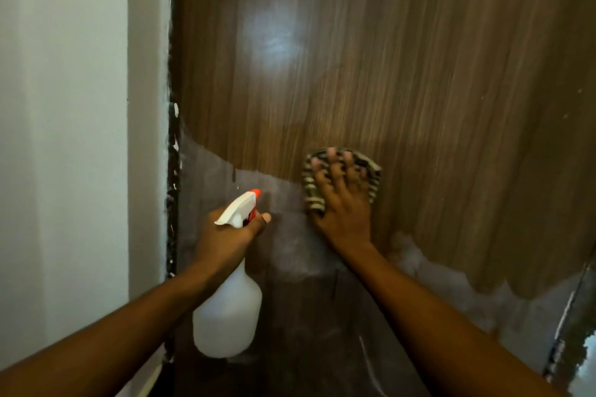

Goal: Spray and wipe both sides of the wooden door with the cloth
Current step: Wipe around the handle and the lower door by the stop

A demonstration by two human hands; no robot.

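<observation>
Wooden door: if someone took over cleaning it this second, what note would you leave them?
Left hand: grip round the neck of the spray bottle, nozzle facing the door.
Right hand: open and spread, pressing the striped cloth on the door.
Done: the upper part looks brown and seems wiped.
Left: the grey, dull lower part; the other side, not in view.

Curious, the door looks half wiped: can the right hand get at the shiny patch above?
Probably yes. The right hand presses the cloth on the door, with bare wood between it and the patch; the left hand holds the bottle lower.
</observation>
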